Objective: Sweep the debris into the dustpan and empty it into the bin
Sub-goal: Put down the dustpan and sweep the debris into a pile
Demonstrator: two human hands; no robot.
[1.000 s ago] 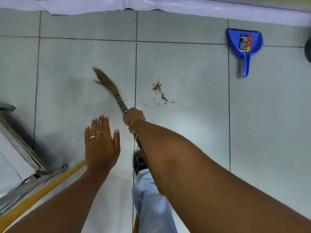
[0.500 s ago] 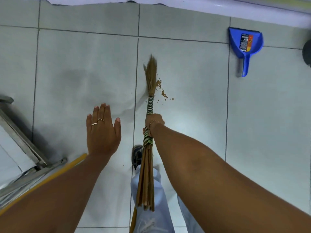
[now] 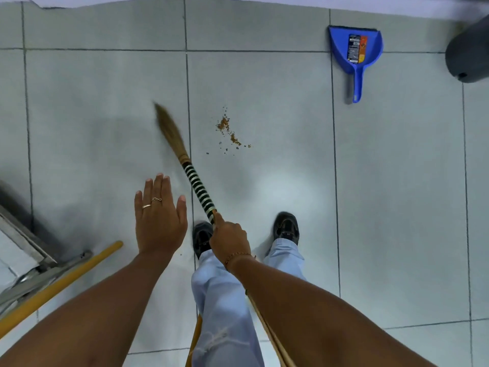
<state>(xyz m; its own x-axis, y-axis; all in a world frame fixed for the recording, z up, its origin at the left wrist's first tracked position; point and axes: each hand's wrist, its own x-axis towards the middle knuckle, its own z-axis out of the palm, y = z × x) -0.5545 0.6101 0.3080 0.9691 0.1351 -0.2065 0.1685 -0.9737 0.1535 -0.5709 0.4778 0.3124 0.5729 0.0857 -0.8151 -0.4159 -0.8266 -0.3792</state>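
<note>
A small pile of brown debris (image 3: 229, 131) lies on the grey tiled floor ahead of my feet. My right hand (image 3: 229, 238) is shut on a stick broom (image 3: 197, 182) with a black-and-white banded handle; its blurred brown bristle tip points up-left, to the left of the debris and apart from it. My left hand (image 3: 158, 218) hovers flat and open, fingers together, holding nothing, just left of the broom handle. A blue dustpan (image 3: 356, 50) lies on the floor at the upper right, handle toward me. A dark grey bin (image 3: 468, 53) shows at the right edge.
A yellow pole (image 3: 58, 286) and a metal frame (image 3: 29, 258) lie at the lower left. My two dark shoes (image 3: 286, 229) and pale blue trousers stand below the debris. A white wall base runs along the top edge.
The broom tip swung from beside the debris back to the left, away from the pile. My right hand drew back toward my body. The view shifted, showing both feet and the bin.
</note>
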